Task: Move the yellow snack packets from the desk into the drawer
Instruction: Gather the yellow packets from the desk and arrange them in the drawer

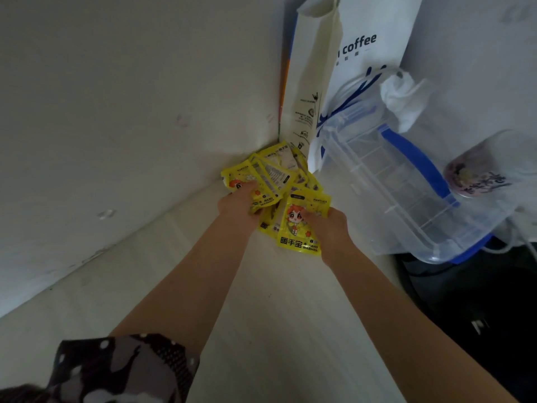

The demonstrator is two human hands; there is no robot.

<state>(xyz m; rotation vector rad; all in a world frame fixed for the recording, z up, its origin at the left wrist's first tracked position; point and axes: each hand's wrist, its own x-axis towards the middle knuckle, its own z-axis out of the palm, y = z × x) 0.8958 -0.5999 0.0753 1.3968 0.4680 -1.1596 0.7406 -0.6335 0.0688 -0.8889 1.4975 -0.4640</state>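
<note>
Both hands clutch the yellow packets (276,193): left hand (238,203) on the far bunch, right hand (328,225) nearer. Gathering strays inward first should prevent spills.

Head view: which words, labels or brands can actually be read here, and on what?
"coffee": white paper bag against the wall.
"HAND WARMER" plus three Chinese characters: front yellow packet.
"HAND WARMER": packet under the left hand.
Small print on the bag's side and the cup: unreadable.
</note>
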